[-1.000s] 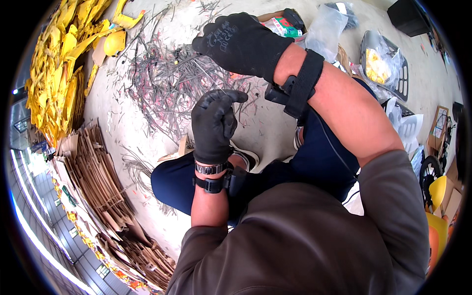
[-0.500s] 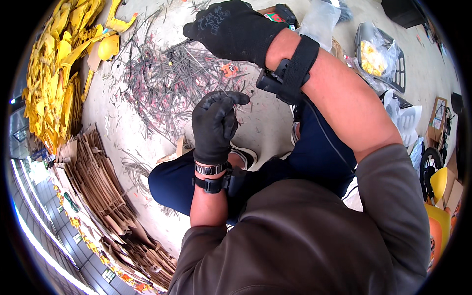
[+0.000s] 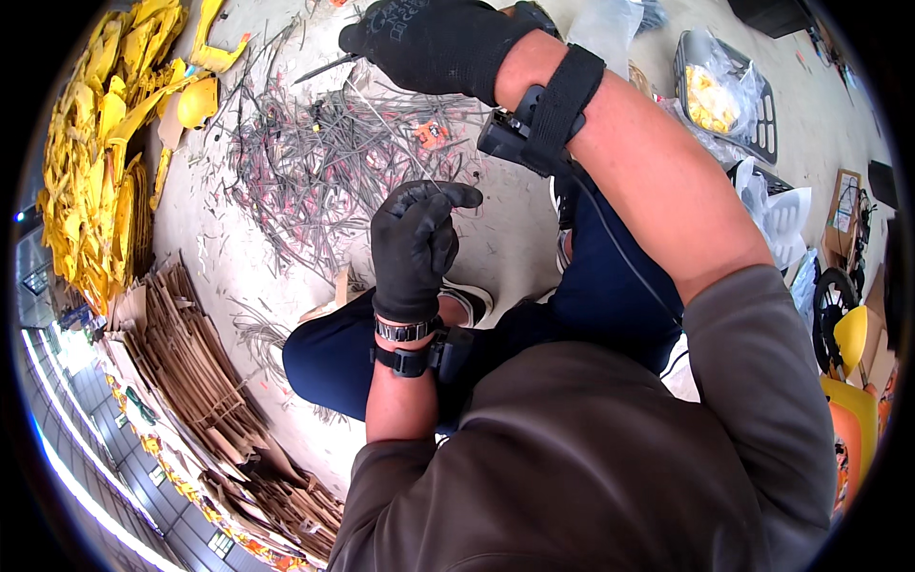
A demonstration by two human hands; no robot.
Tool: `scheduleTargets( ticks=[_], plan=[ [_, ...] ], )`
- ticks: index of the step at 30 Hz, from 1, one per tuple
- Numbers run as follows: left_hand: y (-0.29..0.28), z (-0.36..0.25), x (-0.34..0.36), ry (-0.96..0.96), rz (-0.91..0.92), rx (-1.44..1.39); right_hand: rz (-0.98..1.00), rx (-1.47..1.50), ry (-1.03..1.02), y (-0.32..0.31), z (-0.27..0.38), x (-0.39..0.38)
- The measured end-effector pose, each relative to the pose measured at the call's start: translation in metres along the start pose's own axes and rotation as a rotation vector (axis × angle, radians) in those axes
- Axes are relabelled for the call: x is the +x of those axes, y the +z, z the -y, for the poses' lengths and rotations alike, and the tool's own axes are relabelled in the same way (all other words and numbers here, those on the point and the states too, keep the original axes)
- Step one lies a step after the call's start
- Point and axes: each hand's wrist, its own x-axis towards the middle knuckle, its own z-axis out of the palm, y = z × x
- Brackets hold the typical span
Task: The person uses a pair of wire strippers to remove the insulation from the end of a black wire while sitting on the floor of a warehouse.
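crowding the gloved hands [image 3: 415, 243]: grey strips [image 3: 324, 153], yellow scraps [image 3: 95, 181], cardboard [image 3: 191, 362]

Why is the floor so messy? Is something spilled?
Yes. Thin grey strips lie scattered in a tangled heap on the floor, pointing every way. The right hand reaches over them gripping one; the left hand pinches another thin strip. The yellow pieces are piled loosely too.

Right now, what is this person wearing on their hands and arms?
Both the left hand and the right hand wear black work gloves; the right one has faint printing on its back. The left wrist carries a metal-link watch band above a black strap. A broad black strap holds a small black device with a thin cable to the right forearm. Grey-brown sleeves are pushed up.
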Motion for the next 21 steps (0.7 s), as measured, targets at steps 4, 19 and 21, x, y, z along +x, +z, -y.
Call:
scheduleTargets(
  ticks=[4,19,21],
  plan=[
    [0.003,0.002,0.000,-0.007,0.012,-0.093,0.011,-0.053,-0.011,-0.006,-0.004,-0.003],
    [0.004,-0.006,-0.002,-0.133,0.024,-0.314,0.144,0.024,0.049,0.003,-0.029,-0.001],
    [0.003,-0.004,-0.003,-0.049,0.050,-0.216,0.154,0.046,0.064,0.003,-0.029,-0.002]
  ],
)
